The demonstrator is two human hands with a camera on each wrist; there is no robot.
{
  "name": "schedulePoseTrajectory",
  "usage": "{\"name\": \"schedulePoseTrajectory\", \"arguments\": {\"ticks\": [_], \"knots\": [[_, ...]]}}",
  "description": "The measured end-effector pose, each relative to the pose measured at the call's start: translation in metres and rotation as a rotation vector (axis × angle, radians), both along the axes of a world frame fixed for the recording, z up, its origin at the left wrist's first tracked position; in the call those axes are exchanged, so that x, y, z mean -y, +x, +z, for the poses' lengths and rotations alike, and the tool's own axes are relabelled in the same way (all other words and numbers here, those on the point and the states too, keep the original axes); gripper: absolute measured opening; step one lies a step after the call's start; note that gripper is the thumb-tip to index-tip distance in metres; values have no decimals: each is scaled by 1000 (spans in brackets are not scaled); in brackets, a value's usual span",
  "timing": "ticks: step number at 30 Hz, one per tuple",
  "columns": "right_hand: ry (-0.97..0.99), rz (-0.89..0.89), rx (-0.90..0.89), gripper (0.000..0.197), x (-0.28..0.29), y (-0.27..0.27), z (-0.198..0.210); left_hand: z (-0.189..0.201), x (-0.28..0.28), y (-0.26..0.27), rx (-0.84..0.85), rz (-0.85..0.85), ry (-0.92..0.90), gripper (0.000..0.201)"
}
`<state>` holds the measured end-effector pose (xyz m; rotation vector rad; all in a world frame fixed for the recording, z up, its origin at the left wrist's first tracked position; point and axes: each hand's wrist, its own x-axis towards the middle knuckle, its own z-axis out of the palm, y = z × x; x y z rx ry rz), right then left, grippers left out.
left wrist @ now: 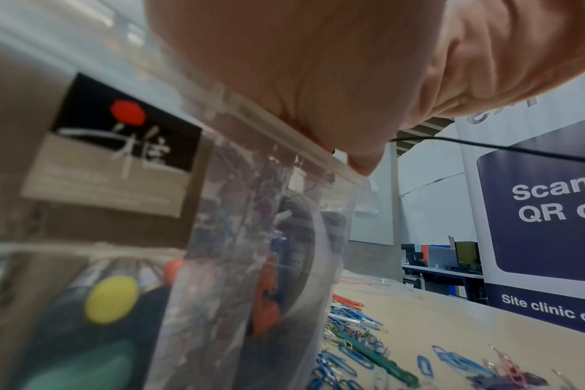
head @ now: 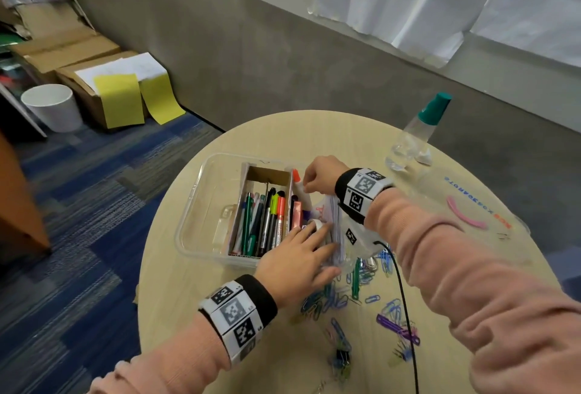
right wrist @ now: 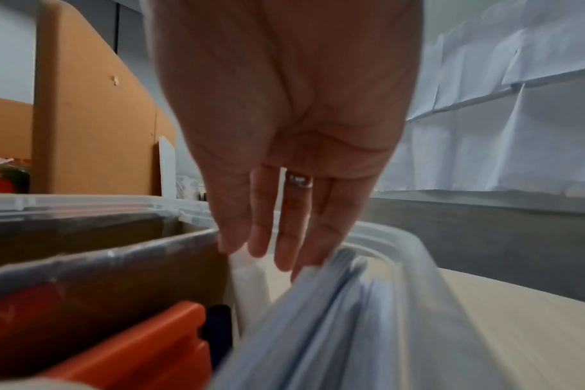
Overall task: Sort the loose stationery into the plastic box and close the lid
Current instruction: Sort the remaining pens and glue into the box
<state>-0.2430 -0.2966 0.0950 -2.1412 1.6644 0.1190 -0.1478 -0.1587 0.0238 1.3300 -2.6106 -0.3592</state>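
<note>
A clear plastic box [head: 201, 205] stands on the round table, with a cardboard divider [head: 267, 175] full of pens [head: 267, 221] inside it. A stack of white paper [head: 334, 224] stands on edge in the box's right side, beside a tape roll [head: 316, 224] and an orange-capped glue stick [head: 296, 178]. My left hand [head: 301, 252] lies with spread fingers against the stack's near end, its palm [left wrist: 317, 66] on the box rim [left wrist: 284, 132]. My right hand [head: 317, 173] reaches down at the far end, where straight fingers [right wrist: 284, 250] touch the paper [right wrist: 334, 303]. The thumb is hidden.
Coloured paper clips [head: 345, 296] and binder clips [head: 341, 359] lie scattered on the table near me, with a green pen [head: 356, 277] among them. The clear lid [head: 440, 192] with a pink handle [head: 465, 213] lies to the right. A teal-capped bottle [head: 415, 136] stands behind. A black cable [head: 405, 299] crosses the clips.
</note>
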Motion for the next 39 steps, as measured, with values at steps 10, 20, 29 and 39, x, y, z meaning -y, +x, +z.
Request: {"name": "schedulePoseTrajectory", "arguments": {"ticks": [10, 20, 29, 39], "knots": [[38, 38, 51, 23, 0, 12, 6, 2, -2, 0, 15, 11, -1, 55], [4, -32, 40, 18, 6, 5, 10, -2, -3, 0, 17, 60, 43, 57], [82, -94, -20, 21, 12, 14, 10, -3, -4, -1, 0, 87, 66, 59], [153, -94, -26, 17, 10, 20, 5, -3, -4, -1, -14, 93, 63, 58]]}}
